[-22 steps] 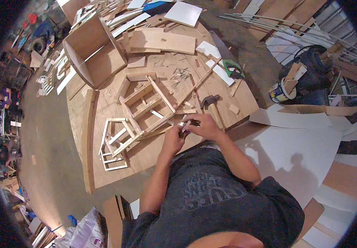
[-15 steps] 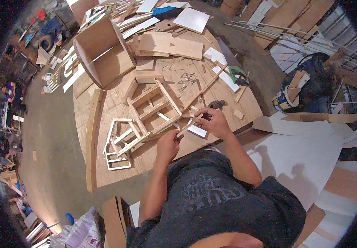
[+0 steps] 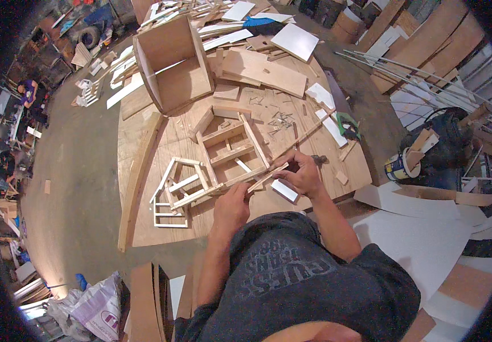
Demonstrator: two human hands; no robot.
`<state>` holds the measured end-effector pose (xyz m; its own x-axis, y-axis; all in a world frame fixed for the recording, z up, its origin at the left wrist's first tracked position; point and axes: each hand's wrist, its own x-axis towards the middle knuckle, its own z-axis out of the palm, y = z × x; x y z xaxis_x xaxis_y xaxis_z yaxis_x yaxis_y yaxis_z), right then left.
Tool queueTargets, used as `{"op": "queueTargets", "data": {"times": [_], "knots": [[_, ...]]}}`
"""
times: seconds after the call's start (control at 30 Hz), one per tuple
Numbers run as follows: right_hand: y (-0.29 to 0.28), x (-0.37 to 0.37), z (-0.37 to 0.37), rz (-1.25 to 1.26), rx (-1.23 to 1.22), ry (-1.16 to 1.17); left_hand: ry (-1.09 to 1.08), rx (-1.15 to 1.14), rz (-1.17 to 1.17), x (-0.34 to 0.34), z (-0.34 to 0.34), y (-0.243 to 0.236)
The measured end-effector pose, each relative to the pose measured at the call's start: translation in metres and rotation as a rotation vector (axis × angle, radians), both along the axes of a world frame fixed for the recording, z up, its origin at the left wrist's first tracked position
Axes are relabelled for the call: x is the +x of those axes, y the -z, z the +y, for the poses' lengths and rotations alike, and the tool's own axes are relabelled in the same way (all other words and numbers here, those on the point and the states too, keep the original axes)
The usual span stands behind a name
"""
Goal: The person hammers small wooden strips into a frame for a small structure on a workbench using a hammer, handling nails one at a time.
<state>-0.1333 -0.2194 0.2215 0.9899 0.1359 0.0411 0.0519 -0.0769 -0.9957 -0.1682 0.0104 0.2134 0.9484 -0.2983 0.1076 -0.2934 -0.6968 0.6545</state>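
Between my two hands, at the near edge of the plywood tabletop [image 3: 348, 171], is a short, thin wooden strip [image 3: 267, 178]. My left hand [image 3: 233, 205] is closed on its lower left end, while my right hand [image 3: 303, 175] pinches the upper right end. Just beyond them lies a house-shaped wooden frame [image 3: 227, 155] with crossbars. A smaller frame of pale strips [image 3: 173, 212] adjoins its left side. Next to my right hand are a white block [image 3: 284, 191] and a dark hammer head [image 3: 319, 160], whose handle I cannot make out.
Loose nails [image 3: 280, 121] lie beyond the frame. A saw with a green handle [image 3: 348, 125] sits at the table's right edge. An open wooden box [image 3: 174, 68] and piled offcuts [image 3: 263, 71] occupy the far side. A long beam [image 3: 137, 182] lies left; a bucket [image 3: 401, 165] stands right.
The whole view has shifted, so the table appears farther right. Both hands keep hold of the strip, and more of the white block shows beside my right hand.
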Motion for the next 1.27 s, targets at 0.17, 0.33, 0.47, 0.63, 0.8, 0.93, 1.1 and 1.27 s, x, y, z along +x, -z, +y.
{"op": "queueTargets", "data": {"times": [0.17,0.33,0.47,0.63,0.8,0.93,1.1,1.27], "knots": [[0.017,0.010,-0.008,-0.044,-0.122,0.060,0.005,0.047,0.073,0.015,-0.003,-0.006],[0.018,0.006,-0.022,0.080,-0.039,0.077,0.052,0.084,0.121,0.025,-0.008,0.003],[0.009,-0.001,-0.042,0.108,-0.007,0.117,0.033,0.196,0.048,0.024,0.003,0.026],[0.058,-0.009,-0.072,0.265,0.324,0.536,-0.196,-0.192,0.187,0.023,0.012,0.077],[0.136,-0.027,-0.080,0.365,0.659,0.611,-0.302,-0.780,0.545,0.018,-0.019,0.105],[0.165,-0.030,-0.061,0.467,0.670,0.611,-0.260,-0.841,0.720,0.015,-0.037,0.122],[0.162,-0.018,-0.045,0.537,0.838,0.603,-0.193,-0.817,0.828,0.017,-0.052,0.128],[0.172,-0.031,-0.043,0.567,0.642,0.473,-0.144,-0.759,0.851,0.015,-0.061,0.134]]}}
